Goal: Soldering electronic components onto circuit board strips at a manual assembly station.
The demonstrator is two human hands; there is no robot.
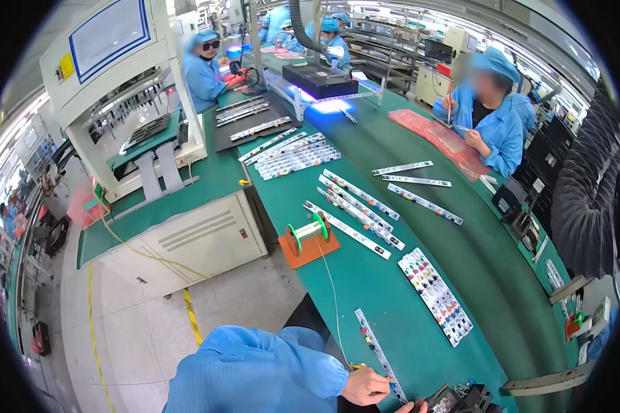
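At a green workbench (pixel 351 286) on a factory floor, in the head view, a person's left hand (pixel 366 387) bends over the near end of a narrow circuit strip (pixel 373 344), fingertips together at its edge; whether they clamp the strip or something finer, one cannot tell. A dark device (pixel 461 398) crowds the right side, a wire spool (pixel 307 233) on an orange-brown mat (pixel 296 259) stands farther up the bench, and its pale wire (pixel 335 310) runs down to the left hand. Green surface separates the strip from a block of strips (pixel 435 296) to its right; the bench's left edge runs close by the wire. The right hand (pixel 412 407) is cut off by the lower rim, its grip impossible to tell, and the strip's near tip is hard to make out.
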